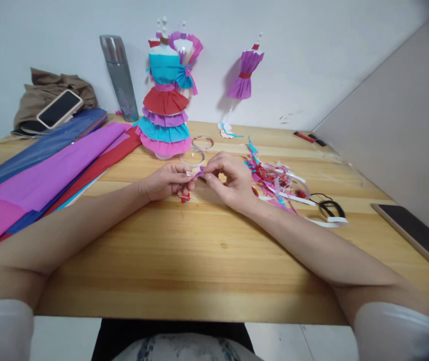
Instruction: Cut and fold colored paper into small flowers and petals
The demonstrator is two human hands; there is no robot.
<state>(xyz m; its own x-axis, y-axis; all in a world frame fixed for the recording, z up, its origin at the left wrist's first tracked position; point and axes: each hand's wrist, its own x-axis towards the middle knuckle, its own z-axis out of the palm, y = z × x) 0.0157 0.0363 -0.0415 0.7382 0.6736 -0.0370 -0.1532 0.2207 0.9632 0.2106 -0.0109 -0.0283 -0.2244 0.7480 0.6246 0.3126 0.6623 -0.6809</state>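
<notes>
Pinching a small cream-and-purple piece (196, 173) between them, the person's left hand (166, 181) and right hand (232, 181) meet above the wooden table (199, 250) – fingertips clamped on it from both sides, in front of the tiered dress (165, 103) and near colourful scraps (270, 180) – while marks on the grey bottle (122, 82) are too faint to read

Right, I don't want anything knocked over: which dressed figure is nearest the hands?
The big turquoise-topped figure with the tiered skirt, just beyond the left hand; the purple-dressed figure and the half-hidden ones behind the big one are farther back.
</notes>
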